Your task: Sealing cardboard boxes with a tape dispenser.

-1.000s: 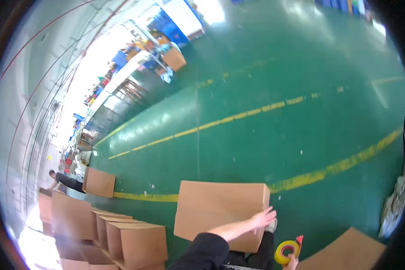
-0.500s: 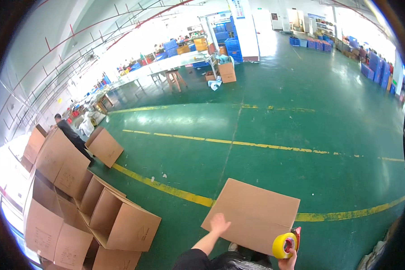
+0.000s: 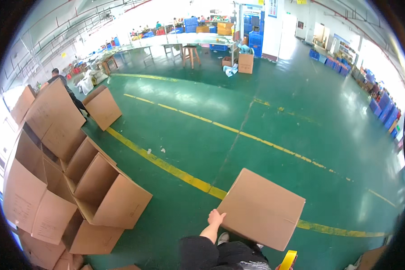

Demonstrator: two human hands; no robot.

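Note:
A brown cardboard box (image 3: 265, 207) stands in front of me, its top panel closed. My left hand (image 3: 216, 218) is at the box's near left edge, fingers curled over it. At the bottom rim of the view, my right hand (image 3: 291, 268) barely shows, below the box's near right corner. It holds a tape dispenser with a roll of yellow tape (image 3: 288, 259), seen almost edge-on. Most of that hand and of the dispenser is cut off by the frame.
Large open cartons (image 3: 117, 198) are heaped at my left, with a single carton (image 3: 102, 108) beyond. A person (image 3: 63, 83) stands behind the heap. Yellow lines (image 3: 166, 166) cross the green floor. Farther off are a long table (image 3: 166, 41), a wooden stool (image 3: 190, 56) and blue crates (image 3: 384, 110).
My left hand has gone from lying on the box top to its left edge. The right hand has dropped away from the box's corner, turning the tape edge-on. The view has shifted.

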